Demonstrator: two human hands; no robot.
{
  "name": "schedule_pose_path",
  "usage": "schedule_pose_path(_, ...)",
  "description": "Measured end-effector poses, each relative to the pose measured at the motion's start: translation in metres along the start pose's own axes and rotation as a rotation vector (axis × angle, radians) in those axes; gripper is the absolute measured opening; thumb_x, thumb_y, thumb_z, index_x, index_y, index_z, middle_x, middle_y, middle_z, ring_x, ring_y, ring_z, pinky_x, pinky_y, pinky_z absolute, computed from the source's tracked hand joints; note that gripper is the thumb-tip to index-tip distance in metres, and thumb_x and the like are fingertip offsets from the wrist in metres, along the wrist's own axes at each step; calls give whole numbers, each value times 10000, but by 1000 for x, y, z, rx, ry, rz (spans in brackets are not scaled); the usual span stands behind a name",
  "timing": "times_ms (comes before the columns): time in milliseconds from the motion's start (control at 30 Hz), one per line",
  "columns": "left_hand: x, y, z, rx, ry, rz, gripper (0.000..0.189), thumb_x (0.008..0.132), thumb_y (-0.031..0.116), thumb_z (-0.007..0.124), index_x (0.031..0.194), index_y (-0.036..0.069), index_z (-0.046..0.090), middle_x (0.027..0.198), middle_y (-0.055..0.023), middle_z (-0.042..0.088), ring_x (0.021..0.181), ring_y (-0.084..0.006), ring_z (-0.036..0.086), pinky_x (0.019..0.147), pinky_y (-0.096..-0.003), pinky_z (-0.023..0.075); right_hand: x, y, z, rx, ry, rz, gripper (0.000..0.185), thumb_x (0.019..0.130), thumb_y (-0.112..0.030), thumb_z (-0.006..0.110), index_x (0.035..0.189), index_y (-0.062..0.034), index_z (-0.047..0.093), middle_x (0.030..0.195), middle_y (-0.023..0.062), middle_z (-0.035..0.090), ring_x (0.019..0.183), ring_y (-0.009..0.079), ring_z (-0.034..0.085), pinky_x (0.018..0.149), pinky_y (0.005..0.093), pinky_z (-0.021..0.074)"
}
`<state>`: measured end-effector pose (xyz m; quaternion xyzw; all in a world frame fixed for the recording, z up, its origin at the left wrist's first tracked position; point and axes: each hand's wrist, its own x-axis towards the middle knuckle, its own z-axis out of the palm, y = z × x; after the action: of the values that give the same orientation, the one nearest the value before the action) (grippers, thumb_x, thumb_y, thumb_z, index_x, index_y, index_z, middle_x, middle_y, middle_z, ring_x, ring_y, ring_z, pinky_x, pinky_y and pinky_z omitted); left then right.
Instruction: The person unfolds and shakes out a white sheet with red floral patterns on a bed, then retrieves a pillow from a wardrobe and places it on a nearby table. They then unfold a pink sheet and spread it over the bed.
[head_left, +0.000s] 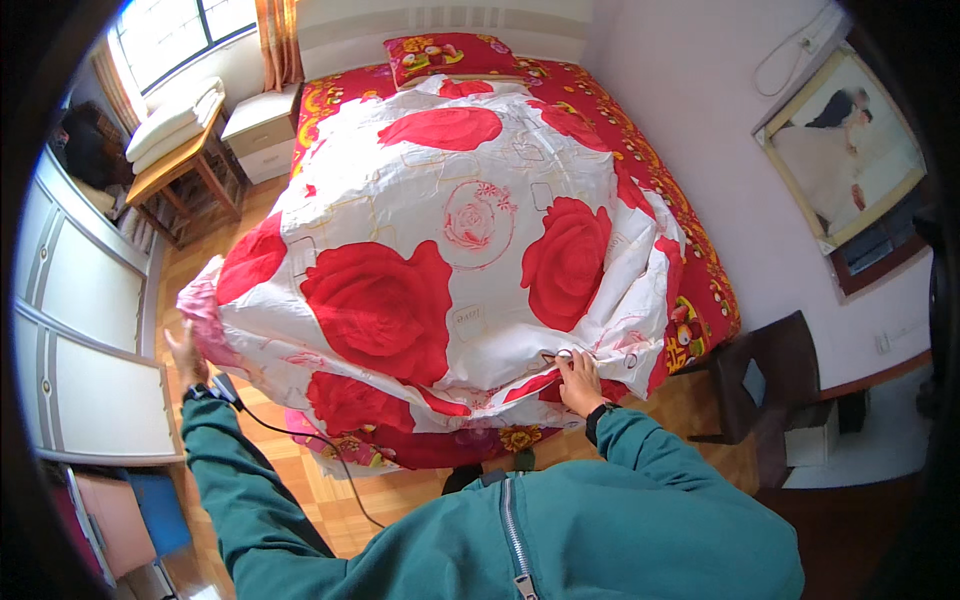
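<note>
A white duvet cover with large red roses (480, 300) lies spread and rumpled over a bed with a red patterned sheet (637, 127). My left hand (187, 356) is at the cover's left front corner, where pinkish fabric (202, 307) bunches up; its thumb stands apart, and whether it grips the cloth is unclear. Near the front edge on the right, my right hand (580, 384) pinches a gathered fold of the cover. A red patterned pillow (450, 56) rests at the head of the bed. At my left wrist is a device with a black cable (330, 442).
White sliding-door cabinets (90, 322) stand at left. Behind them are a wooden table (180, 165) with folded white bedding (176, 124) and a white nightstand (262, 127). A dark brown chair (780, 375) stands at right, below a framed picture (847, 150) by the wall.
</note>
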<state>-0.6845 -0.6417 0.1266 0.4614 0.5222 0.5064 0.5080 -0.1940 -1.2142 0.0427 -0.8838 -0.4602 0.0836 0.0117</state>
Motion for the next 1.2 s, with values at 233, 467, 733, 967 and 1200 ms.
schedule_pose_path(233, -192, -136, -7, -78, -81, -471, 322, 845, 207, 630, 1102, 110, 461, 803, -27, 576, 597, -138, 558, 540, -260, 503, -10, -3, 22, 119, -139, -88, 498, 721, -128, 593, 1212, -104, 509, 1195, 187, 483, 1131, 379, 406, 956, 472, 356)
schedule_pose_path(467, -398, -182, 1, 14, -640, -941, 439, 901, 116, 524, 1308, 45, 376, 958, -102, 618, 779, -232, 642, 634, -333, 527, -43, 21, 52, 375, -207, -141, 365, 725, -207, 607, 1065, -75, 611, 907, 217, 631, 884, 394, 596, 775, 494, 473)
schedule_pose_path(733, -537, -196, -124, 186, -307, -1082, 429, 911, 129, 480, 1318, 48, 370, 943, -114, 605, 712, -219, 635, 558, -316, 517, -161, 132, 170, 331, -571, 9, 352, 820, -250, 597, 1099, -34, 605, 962, 166, 655, 870, 295, 618, 753, 385, 487)
schedule_pose_path(967, -605, -194, -217, 267, 18, -1107, 403, 893, 92, 454, 1287, 63, 378, 896, -110, 584, 669, -222, 622, 525, -341, 517, -198, 176, 225, 657, -962, 289, 166, 863, -161, 543, 734, -57, 529, 576, 57, 472, 471, 165, 421, 388, 332, 298)
schedule_pose_path(1200, -586, -193, -241, 159, -60, -1035, 400, 887, 110, 484, 1269, 29, 400, 923, -128, 590, 672, -204, 625, 536, -319, 521, -133, 37, 167, 798, -832, 347, 159, 837, -179, 538, 786, -45, 606, 605, 84, 564, 494, 190, 528, 424, 335, 397)
